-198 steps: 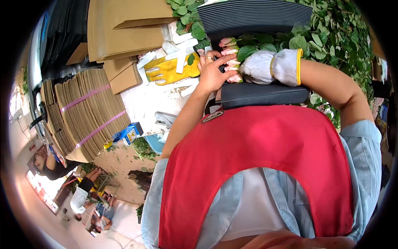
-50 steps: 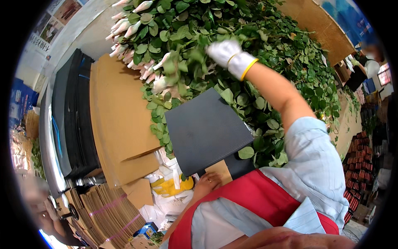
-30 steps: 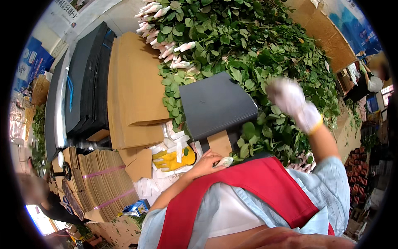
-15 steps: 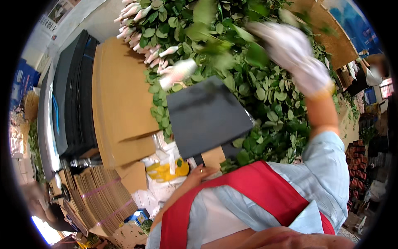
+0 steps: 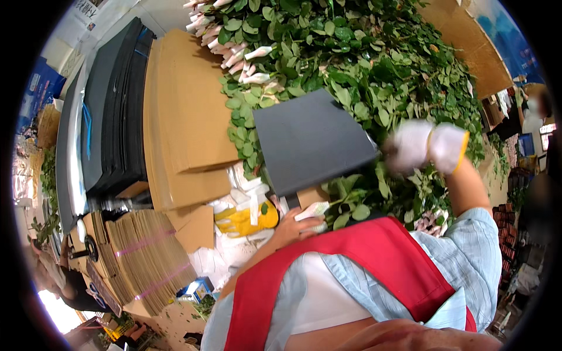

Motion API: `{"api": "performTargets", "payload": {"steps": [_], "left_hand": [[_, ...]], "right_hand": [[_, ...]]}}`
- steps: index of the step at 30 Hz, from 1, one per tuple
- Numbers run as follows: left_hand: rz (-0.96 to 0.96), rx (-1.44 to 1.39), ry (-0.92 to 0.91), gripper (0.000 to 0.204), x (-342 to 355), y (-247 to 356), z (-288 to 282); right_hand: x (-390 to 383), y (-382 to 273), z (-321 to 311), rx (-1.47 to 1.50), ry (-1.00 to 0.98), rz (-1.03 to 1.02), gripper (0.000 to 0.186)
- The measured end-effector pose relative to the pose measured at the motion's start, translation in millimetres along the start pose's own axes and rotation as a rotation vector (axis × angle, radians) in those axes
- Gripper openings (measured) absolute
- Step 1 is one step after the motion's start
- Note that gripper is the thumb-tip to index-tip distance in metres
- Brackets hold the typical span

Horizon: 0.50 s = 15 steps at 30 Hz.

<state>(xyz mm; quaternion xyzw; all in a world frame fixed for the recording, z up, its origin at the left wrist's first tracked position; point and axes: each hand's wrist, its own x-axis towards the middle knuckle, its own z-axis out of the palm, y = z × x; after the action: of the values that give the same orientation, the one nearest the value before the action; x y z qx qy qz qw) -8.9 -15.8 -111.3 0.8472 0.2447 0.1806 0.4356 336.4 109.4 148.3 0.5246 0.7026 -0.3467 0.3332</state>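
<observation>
My bare left hand (image 5: 291, 228), with a ring on one finger, is close to the red apron at the near edge of the table. Its fingers are bent around the pale bud end of a rose (image 5: 313, 211) in a white and pink sleeve, whose leaves spread to the right. In a white glove with a yellow cuff, my right hand (image 5: 410, 146) is beside the right corner of a dark grey board (image 5: 313, 143); motion smears its fingers. Beyond the board lies a large pile of leafy roses (image 5: 374, 76), their sleeved buds pointing left.
Brown cardboard sheets (image 5: 184, 117) and black boards (image 5: 120, 111) stand on the left. Nearer are a strapped cardboard stack (image 5: 149, 257) and a yellow and white glove (image 5: 249, 219). A cardboard panel (image 5: 465, 44) borders the pile at far right. Other people are at the sides.
My right hand has come down toward me from above the pile. A sleeved rose, blurred beyond the board before, is now at my left hand, which held nothing earlier.
</observation>
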Motion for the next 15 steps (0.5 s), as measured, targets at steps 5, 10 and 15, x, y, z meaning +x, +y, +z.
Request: {"api": "performTargets", "payload": {"steps": [5, 10, 15], "left_hand": [[-0.399, -0.414, 0.325, 0.055, -1.7, 2.7, 32.0], [0.070, 0.133, 0.490, 0.063, -31.1, -34.3, 46.2], [-0.007, 0.385, 0.128, 0.026, 45.7, 41.0, -36.0]], "right_hand": [[148.4, 88.5, -127.6, 0.093, 1.111, 0.266, 0.030], [252.7, 87.1, -144.5, -0.025, 1.082, 0.209, 0.028], [155.9, 40.4, -118.4, -0.399, 1.436, -0.118, 0.017]]}}
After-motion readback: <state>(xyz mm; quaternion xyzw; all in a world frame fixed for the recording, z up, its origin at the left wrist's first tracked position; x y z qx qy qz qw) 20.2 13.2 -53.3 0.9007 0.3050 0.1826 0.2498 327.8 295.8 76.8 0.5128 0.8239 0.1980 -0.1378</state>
